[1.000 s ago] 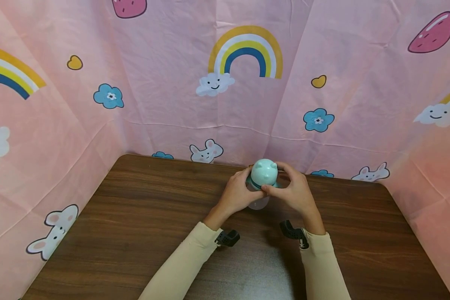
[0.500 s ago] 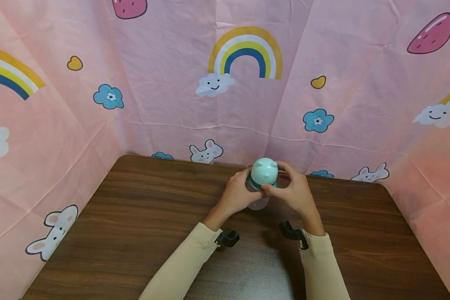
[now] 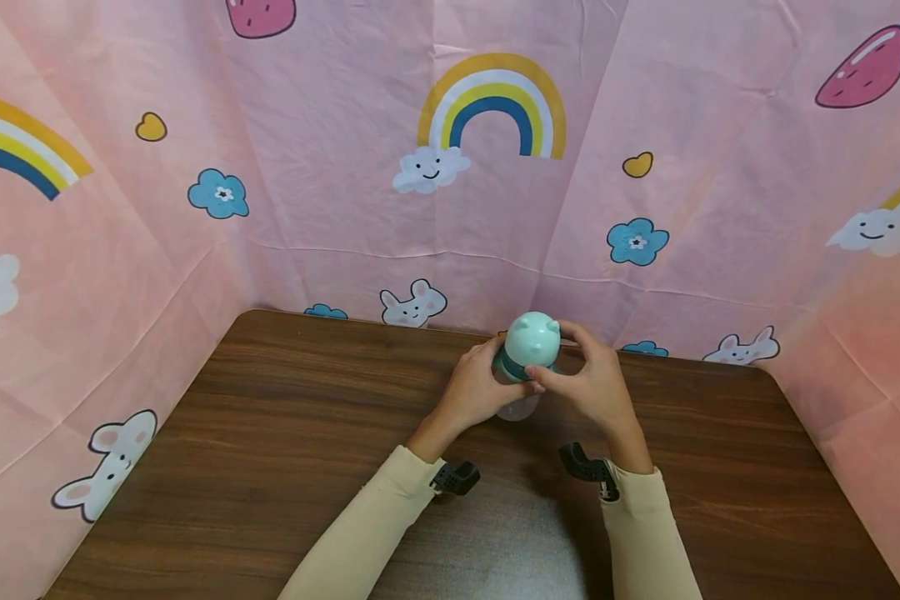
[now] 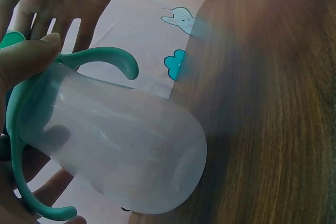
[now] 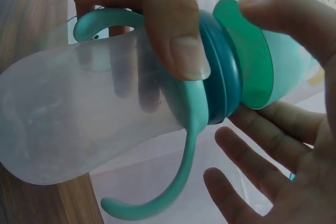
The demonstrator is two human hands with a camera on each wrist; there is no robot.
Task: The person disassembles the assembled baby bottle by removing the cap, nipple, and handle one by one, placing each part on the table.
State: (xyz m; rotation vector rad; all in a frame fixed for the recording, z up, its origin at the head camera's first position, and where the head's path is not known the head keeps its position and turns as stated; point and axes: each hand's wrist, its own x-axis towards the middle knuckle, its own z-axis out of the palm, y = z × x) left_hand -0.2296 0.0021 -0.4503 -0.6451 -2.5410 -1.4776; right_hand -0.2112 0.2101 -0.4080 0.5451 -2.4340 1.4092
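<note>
One translucent bottle [image 4: 126, 135] sits within the left grip [image 3: 471, 385], which clasps it around the green handle ring [image 5: 195, 111], the rounded base [image 4: 184, 169] pointing down below that grip; the right grip [image 3: 592, 379], just beside, pinches the mint lid [image 5: 287, 61], tilted and partly parted from the teal collar [image 5: 223, 72], above the tabletop [image 3: 307, 442]

Near the far edge of the table [image 3: 270, 458], I see the bottle [image 4: 136, 140] between the person's left hand [image 3: 480, 383] and right hand [image 3: 594, 379], the cap [image 3: 532, 335] above it. Cloth [image 3: 330, 200] hangs behind and at both sides.
</note>
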